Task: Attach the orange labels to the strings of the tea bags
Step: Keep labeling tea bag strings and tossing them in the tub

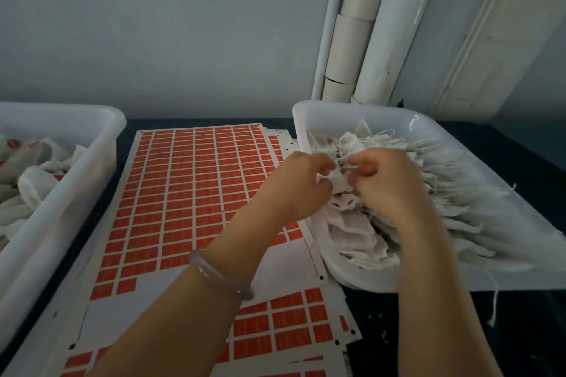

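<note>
A sheet of orange labels (196,193) lies on the dark table in the middle, with more part-used sheets (288,327) beneath it near the front. A white tray (312,119) at the right holds a heap of white tea bags (453,205) with loose strings. Both hands meet over the tray's left edge. My left hand (300,190) and my right hand (389,180) pinch a small white piece (335,180) between their curled fingertips, among the strings. Whether that piece is a label or a bag corner is too blurred to tell.
A second white tray (76,180) at the left holds tea bags, some with orange labels. White pipes (361,40) run up the wall behind the right tray. A loose string (494,300) hangs over that tray's front edge. A pale bracelet (220,275) circles my left wrist.
</note>
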